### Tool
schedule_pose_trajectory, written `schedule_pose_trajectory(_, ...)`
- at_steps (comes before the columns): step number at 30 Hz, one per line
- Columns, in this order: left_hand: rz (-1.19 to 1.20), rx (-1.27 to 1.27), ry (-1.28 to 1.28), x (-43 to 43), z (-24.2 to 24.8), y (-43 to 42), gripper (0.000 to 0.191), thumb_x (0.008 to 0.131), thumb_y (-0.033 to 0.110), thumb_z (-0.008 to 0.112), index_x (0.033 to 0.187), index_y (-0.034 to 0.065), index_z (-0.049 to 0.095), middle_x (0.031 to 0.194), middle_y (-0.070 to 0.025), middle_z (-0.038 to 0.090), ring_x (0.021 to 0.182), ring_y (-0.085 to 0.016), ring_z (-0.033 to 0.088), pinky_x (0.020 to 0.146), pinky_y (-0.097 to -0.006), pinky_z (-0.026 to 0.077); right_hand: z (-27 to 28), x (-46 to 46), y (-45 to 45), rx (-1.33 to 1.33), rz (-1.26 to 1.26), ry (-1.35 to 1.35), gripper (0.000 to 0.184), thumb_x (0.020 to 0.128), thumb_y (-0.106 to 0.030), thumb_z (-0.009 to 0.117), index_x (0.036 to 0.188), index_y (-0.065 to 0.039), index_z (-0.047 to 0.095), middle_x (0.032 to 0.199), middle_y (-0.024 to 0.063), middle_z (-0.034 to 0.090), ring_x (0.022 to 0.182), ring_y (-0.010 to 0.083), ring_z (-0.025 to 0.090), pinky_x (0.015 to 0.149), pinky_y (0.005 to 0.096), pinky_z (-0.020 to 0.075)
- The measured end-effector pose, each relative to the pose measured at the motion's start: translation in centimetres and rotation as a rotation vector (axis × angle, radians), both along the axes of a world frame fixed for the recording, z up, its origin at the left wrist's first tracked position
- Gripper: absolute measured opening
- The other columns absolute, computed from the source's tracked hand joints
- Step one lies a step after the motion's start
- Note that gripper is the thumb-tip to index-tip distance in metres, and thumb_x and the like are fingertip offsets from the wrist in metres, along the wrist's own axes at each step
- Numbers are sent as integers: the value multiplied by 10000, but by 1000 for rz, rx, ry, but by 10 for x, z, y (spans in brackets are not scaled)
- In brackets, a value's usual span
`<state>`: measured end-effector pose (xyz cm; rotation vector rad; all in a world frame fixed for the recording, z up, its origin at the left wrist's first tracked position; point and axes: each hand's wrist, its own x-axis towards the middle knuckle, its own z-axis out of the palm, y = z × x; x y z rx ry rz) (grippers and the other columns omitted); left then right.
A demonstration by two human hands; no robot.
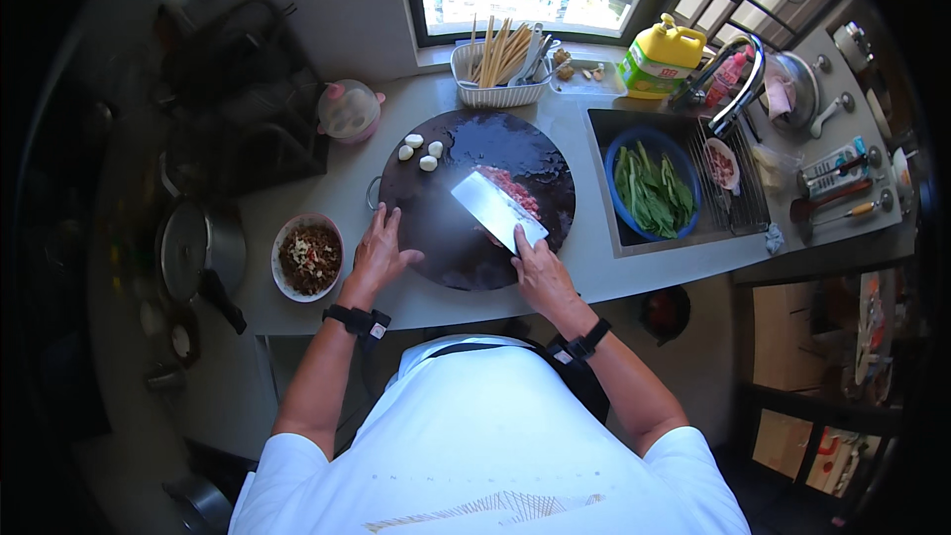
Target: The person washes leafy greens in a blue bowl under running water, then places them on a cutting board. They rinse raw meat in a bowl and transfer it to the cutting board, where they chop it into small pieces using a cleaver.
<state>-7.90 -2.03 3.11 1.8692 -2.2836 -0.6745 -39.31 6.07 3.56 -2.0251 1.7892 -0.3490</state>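
Note:
My right hand (544, 273) grips a Chinese cleaver (492, 209) by its handle, which the fingers hide. Its broad blade lies tilted over a heap of minced red meat (513, 187) and covers part of it. Under both is a round dark chopping board (446, 238), wet at its far side. Several peeled white garlic cloves (429, 163) sit at the board's upper left. With fingers apart and nothing in it, my left hand (381, 251) rests at the board's left edge. Left of that hand stands a bowl (308, 258) of dark chopped food topped with pale bits.
A sink (605, 163) at right holds a blue basin (611, 189) of leafy greens (654, 193) and a wire rack (743, 200). Behind the board are a white basket (499, 94) of chopsticks and a yellow jug (661, 59). A pressure cooker (197, 249) stands left.

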Motion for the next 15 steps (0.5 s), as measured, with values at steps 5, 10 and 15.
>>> schedule_pose_trajectory(5, 21, 55, 27, 0, 0, -2, 1032, 796, 384, 893, 1606, -3, 383, 1700, -296, 250, 1545, -438, 344, 1246, -471, 360, 32, -36, 19, -130, 65, -250, 474, 972, -100, 693, 1430, -15, 601, 976, 234, 712, 876, 365, 708, 812, 447, 562)
schedule_pose_trajectory(10, 23, 74, 4, -2, 2, -3, 1053, 786, 402, 900, 1609, 2, 379, 1703, -293, 245, 1549, -435, 338, 1251, -471, 354, 33, -45, -35, 208, -167, -762, 179, 1009, -166, 680, 1033, 11, 672, 757, 91, 704, 614, 156, 653, 584, 308, 536)
schedule_pose_trajectory(15, 21, 82, -16, -2, 2, -4, 1064, 781, 395, 905, 1616, 11, 370, 1706, -286, 241, 1549, -424, 346, 1244, -476, 366, 2, -35, -75, 406, -328, -1006, 250, 1062, -211, 622, 941, 7, 643, 708, 52, 659, 547, 128, 622, 505, 294, 527)
